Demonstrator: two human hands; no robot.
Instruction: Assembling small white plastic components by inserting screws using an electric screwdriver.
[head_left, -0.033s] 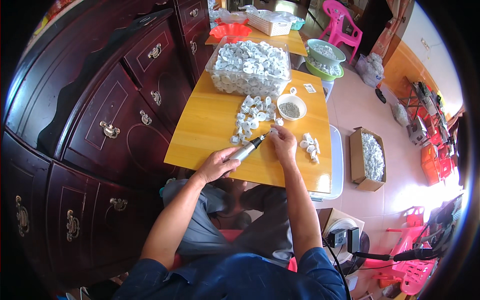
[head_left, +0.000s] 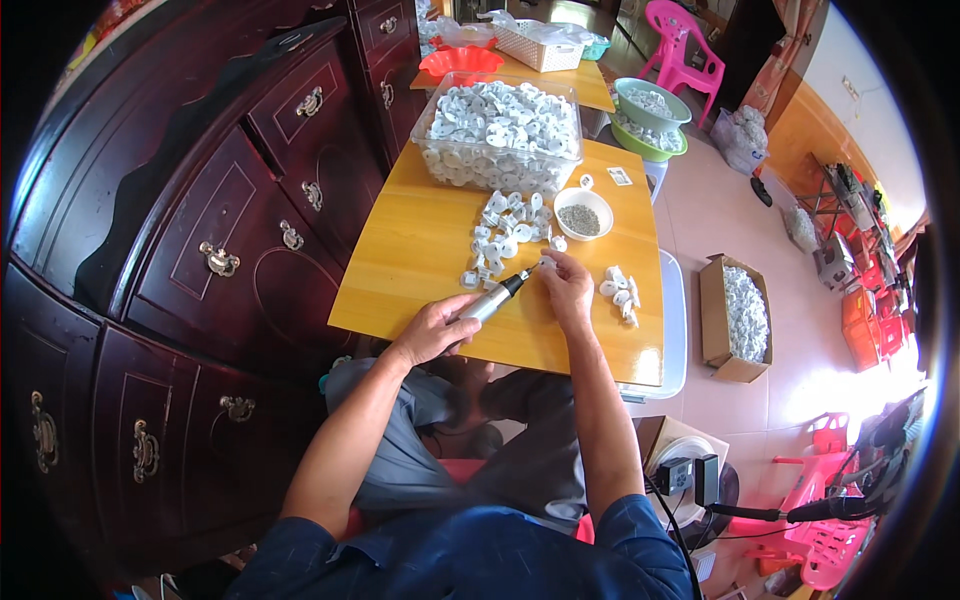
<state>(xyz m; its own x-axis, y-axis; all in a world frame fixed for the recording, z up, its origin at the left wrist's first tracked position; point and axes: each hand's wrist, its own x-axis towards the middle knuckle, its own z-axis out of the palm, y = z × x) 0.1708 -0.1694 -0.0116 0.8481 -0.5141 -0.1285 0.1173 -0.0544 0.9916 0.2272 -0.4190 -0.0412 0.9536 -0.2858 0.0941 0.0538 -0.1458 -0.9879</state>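
Note:
My left hand (head_left: 432,328) is wrapped round a silver electric screwdriver (head_left: 486,303) with a black front end, which slants up to the right over the yellow table (head_left: 400,270). Its tip meets a small white plastic part (head_left: 547,262) that the fingers of my right hand (head_left: 568,287) pinch. Just beyond lies a loose pile of similar white parts (head_left: 497,235). A white bowl (head_left: 604,212) of tiny metal pieces, seemingly screws, stands behind my right hand. To the right of that hand sits a smaller cluster of white parts (head_left: 621,293).
A clear bin (head_left: 500,170) heaped with white parts stands at the table's far end. Dark wooden drawers (head_left: 200,220) rise close on the left. On the floor at right is a cardboard box (head_left: 716,315) of white parts; green basins (head_left: 655,150) stand farther back.

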